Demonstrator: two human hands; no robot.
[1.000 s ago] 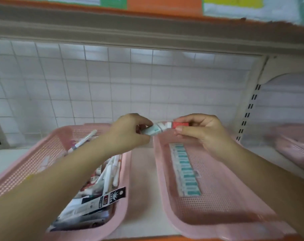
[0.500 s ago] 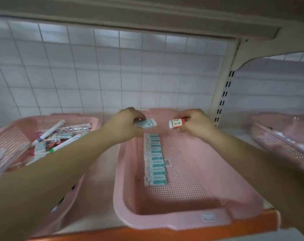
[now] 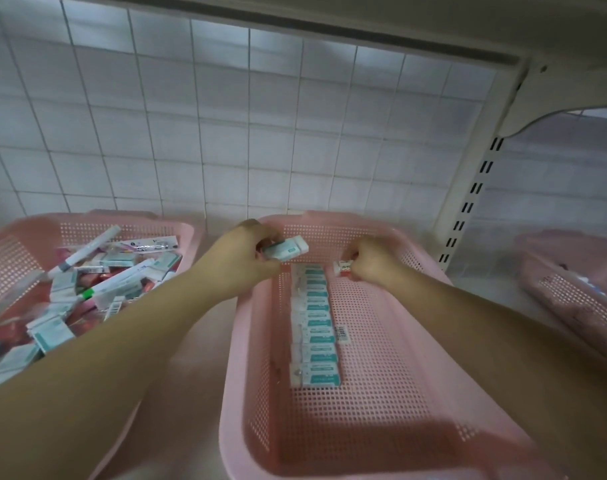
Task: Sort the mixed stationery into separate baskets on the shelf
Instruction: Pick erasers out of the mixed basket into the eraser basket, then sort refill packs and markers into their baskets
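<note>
The left hand [image 3: 243,263] grips one teal eraser [image 3: 288,250] by its near end. It holds the eraser just above the far end of the middle basket [image 3: 330,220], probably so that it can extend the row of teal erasers [image 3: 316,327] on the basket floor. The right hand [image 3: 373,263] pinches one red eraser [image 3: 343,268] low in the same basket, just beside the far end of the row. This position suggests a second row is being started, keeping the two colours apart.

Counts:
- Baskets on the shelf [image 3: 485,285]: three, all pink.
- Row: about ten teal erasers laid side by side; the far ones are too blurred for an exact count.
- Erasers in the hands: two, one per hand.
- Left basket [image 3: 122,218]: an unsorted pile of pens and packets, not countable.
- Right basket [image 3: 572,296]: contents cannot be made out.
</note>
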